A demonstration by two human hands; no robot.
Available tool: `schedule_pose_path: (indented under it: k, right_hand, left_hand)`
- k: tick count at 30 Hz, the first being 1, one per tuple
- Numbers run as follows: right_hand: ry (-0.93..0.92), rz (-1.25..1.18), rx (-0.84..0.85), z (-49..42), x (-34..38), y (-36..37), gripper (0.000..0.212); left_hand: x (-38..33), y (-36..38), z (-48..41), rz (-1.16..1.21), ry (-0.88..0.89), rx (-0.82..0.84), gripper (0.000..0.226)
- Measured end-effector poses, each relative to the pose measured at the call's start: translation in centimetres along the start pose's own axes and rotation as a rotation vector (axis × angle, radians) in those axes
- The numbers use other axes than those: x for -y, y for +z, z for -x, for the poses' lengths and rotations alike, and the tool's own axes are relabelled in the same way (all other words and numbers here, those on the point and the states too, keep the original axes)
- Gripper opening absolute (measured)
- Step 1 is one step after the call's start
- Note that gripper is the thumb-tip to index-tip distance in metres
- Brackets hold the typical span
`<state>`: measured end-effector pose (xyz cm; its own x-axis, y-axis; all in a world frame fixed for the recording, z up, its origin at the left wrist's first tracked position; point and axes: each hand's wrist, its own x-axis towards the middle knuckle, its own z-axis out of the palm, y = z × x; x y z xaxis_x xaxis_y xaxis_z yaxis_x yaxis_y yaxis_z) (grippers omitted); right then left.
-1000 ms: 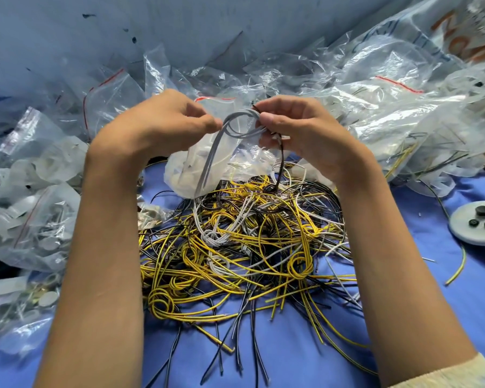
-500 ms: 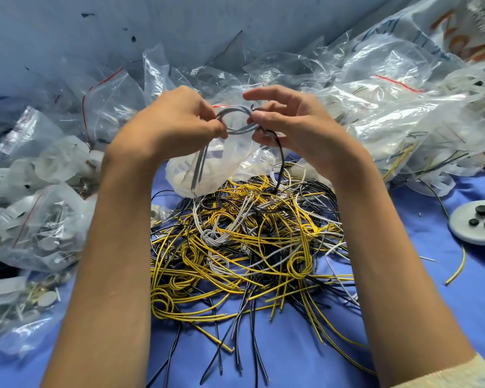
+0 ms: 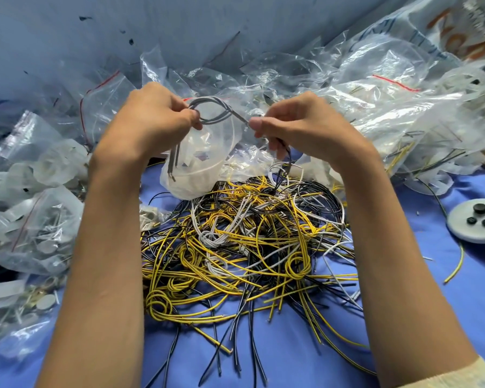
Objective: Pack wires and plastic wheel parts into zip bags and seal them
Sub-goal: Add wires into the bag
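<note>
A grey wire is looped between my hands, raised above the pile. My left hand pinches the loop at its left side, and two loose ends hang down below that hand. My right hand pinches the other end of the grey wire between thumb and forefinger; a dark wire also hangs from its lower fingers. Below lies a tangled pile of yellow, black and white wires on the blue cloth. A clear zip bag holding white parts sits just behind the pile.
Filled zip bags with white plastic wheel parts crowd the left. Heaped clear bags fill the back and right. A grey disc with black buttons lies at the right edge, a stray yellow wire beside it.
My hands have drawn apart, stretching the grey wire from a tight curl into a wider loop. The right hand shifted right and slightly down; the wire's loose ends hang lower on the left.
</note>
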<state>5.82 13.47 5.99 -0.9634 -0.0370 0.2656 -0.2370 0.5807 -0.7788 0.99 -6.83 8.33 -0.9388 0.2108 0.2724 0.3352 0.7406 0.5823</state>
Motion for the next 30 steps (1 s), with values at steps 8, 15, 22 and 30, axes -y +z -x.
schedule_pose_path:
  k: [8, 15, 22, 30]
  right_hand:
    - [0.017, 0.005, -0.035, -0.2, 0.0, -0.3, 0.054]
    - [-0.144, 0.166, -0.121, -1.0, 1.6, 2.4, 0.035]
    - [-0.062, 0.11, -0.156, -1.4, 1.6, 2.3, 0.02]
    - [0.084, 0.029, -0.439, -1.2, 1.1, 0.1, 0.023]
  left_hand:
    - [0.3, 0.0, 0.0, 0.037, -0.016, -0.021, 0.021]
    - [-0.4, 0.1, 0.3, 0.027, 0.062, 0.069, 0.022]
    - [-0.3, -0.1, 0.4, 0.06, 0.045, 0.072, 0.035]
    - [-0.2, 0.0, 0.2, 0.062, 0.018, 0.05, 0.044]
